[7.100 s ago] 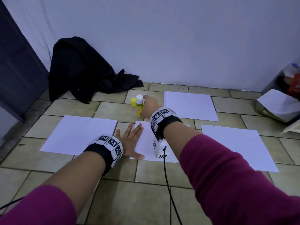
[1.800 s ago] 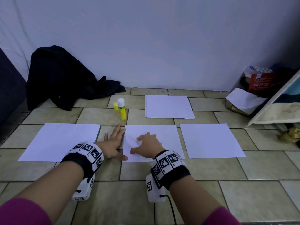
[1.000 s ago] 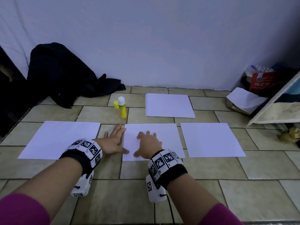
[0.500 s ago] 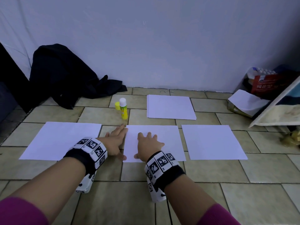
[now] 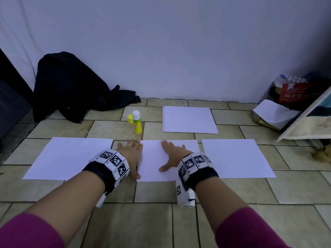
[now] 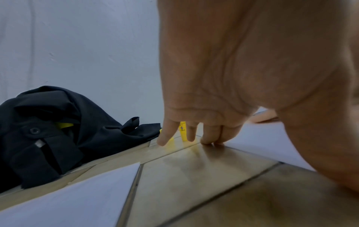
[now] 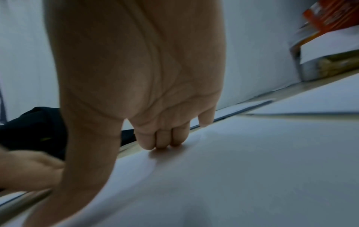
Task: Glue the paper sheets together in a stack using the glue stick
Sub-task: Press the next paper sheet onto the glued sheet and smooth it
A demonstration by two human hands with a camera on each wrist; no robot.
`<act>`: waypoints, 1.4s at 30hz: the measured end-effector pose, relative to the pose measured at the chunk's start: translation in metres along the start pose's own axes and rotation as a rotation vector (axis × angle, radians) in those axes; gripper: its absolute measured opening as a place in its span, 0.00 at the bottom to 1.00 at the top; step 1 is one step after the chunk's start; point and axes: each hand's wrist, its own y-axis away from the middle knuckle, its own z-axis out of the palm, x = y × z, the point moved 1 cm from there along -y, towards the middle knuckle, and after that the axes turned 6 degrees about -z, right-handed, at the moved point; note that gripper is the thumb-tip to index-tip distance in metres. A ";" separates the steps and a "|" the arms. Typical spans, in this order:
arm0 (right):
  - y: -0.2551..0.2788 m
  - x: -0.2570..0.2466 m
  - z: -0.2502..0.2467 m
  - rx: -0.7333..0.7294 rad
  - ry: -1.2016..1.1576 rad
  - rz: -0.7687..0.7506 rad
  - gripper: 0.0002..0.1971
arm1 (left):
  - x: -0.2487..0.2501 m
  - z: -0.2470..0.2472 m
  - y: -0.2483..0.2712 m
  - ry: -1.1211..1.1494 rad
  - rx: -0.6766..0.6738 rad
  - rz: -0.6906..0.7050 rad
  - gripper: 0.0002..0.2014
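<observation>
A white middle sheet point(image 5: 154, 158) lies on the tiled floor in front of me. My right hand point(image 5: 172, 154) presses flat on it with straight fingers point(image 7: 161, 139). My left hand point(image 5: 131, 154) lies flat on the sheet's left edge and the tile beside it, fingers point(image 6: 209, 135) straight. A yellow glue stick point(image 5: 136, 122) stands upright beyond the sheet, uncapped, its yellow cap point(image 5: 129, 119) beside it. More white sheets lie to the left point(image 5: 69, 158), to the right point(image 5: 236, 158) and as a stack at the back point(image 5: 189, 119).
A black garment point(image 5: 71, 88) is heaped against the wall at the back left. At the right, a red box point(image 5: 302, 93), crumpled paper point(image 5: 274, 111) and a leaning board point(image 5: 308, 120) stand together. A cable point(image 5: 198, 224) trails from my right wrist.
My right hand has slid to the right across the middle sheet, staying flat. My left hand has kept its place at the sheet's left edge. Earlier the right hand set the glue stick down.
</observation>
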 end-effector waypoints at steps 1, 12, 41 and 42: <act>0.003 0.009 -0.001 -0.003 -0.013 0.039 0.55 | 0.000 0.000 -0.001 -0.013 -0.011 0.000 0.61; 0.024 0.041 -0.011 0.118 0.122 0.351 0.54 | -0.006 -0.001 -0.007 -0.066 -0.032 0.049 0.66; 0.011 -0.064 0.020 0.178 -0.035 -0.151 0.47 | 0.008 0.019 0.022 0.168 0.143 0.061 0.48; 0.009 -0.067 0.021 0.165 -0.076 -0.167 0.49 | 0.009 0.017 0.024 0.117 0.159 0.057 0.47</act>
